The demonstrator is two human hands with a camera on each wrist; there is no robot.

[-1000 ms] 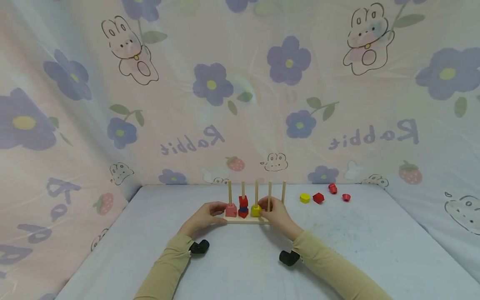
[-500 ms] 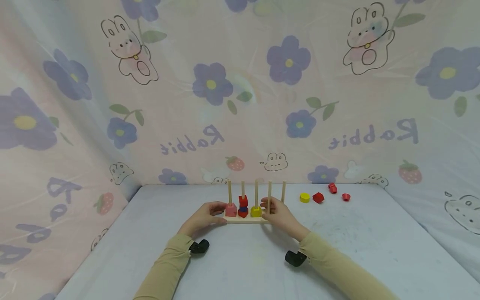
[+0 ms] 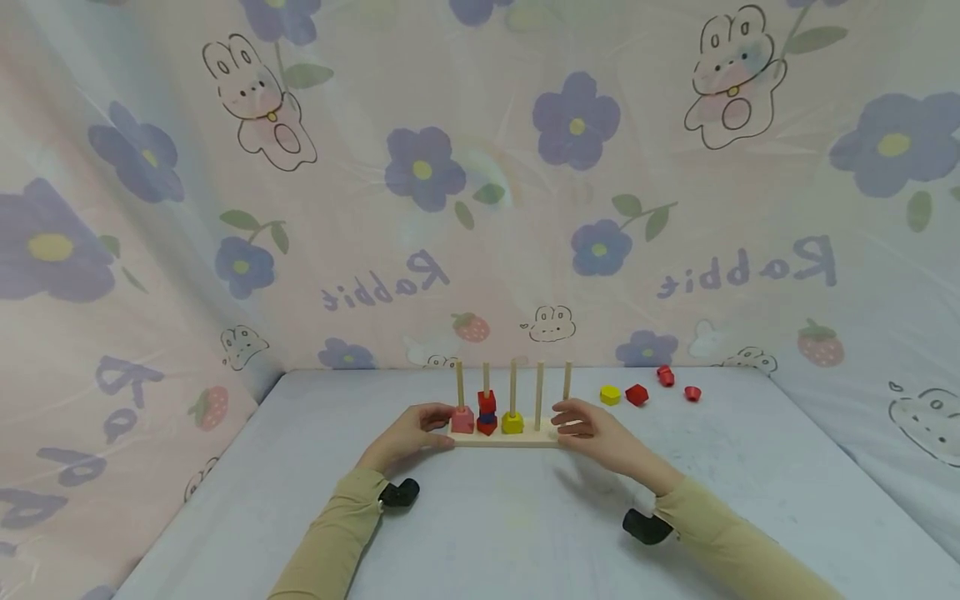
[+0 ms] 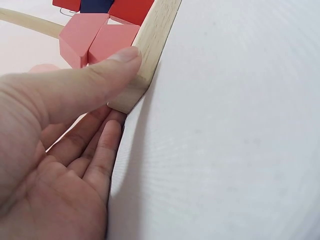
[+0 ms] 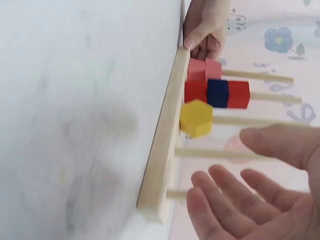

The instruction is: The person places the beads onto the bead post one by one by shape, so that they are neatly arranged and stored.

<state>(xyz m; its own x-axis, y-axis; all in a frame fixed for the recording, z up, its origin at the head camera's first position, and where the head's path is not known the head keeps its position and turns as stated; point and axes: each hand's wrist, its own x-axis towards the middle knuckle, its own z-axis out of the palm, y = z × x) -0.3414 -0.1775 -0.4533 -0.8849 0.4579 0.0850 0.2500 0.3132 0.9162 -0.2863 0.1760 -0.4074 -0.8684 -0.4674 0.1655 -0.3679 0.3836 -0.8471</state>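
A wooden peg board [image 3: 506, 443] with several upright pegs lies on the table. Pink blocks [image 3: 462, 422] sit on its leftmost peg. Beside them is a red, dark blue and red stack [image 3: 487, 403], then a yellow block [image 3: 512, 424] low on the middle peg. The two right-hand pegs carry no blocks. My left hand [image 3: 408, 432] grips the board's left end, its thumb [image 4: 120, 62] on the edge near the pink blocks. My right hand [image 3: 603, 435] hovers at the right end with fingers apart and holds nothing; in the right wrist view its fingers [image 5: 225, 210] are clear of the pegs.
On the table's back right lie a yellow block [image 3: 610, 395], a red block [image 3: 637, 395], red pieces [image 3: 666, 377] touching each other and a small red piece [image 3: 692, 393]. A patterned cloth [image 3: 510, 208] hangs behind the table.
My right hand has let go of the yellow block on the middle peg and moved right to the board's end. The left hand has stayed in place.
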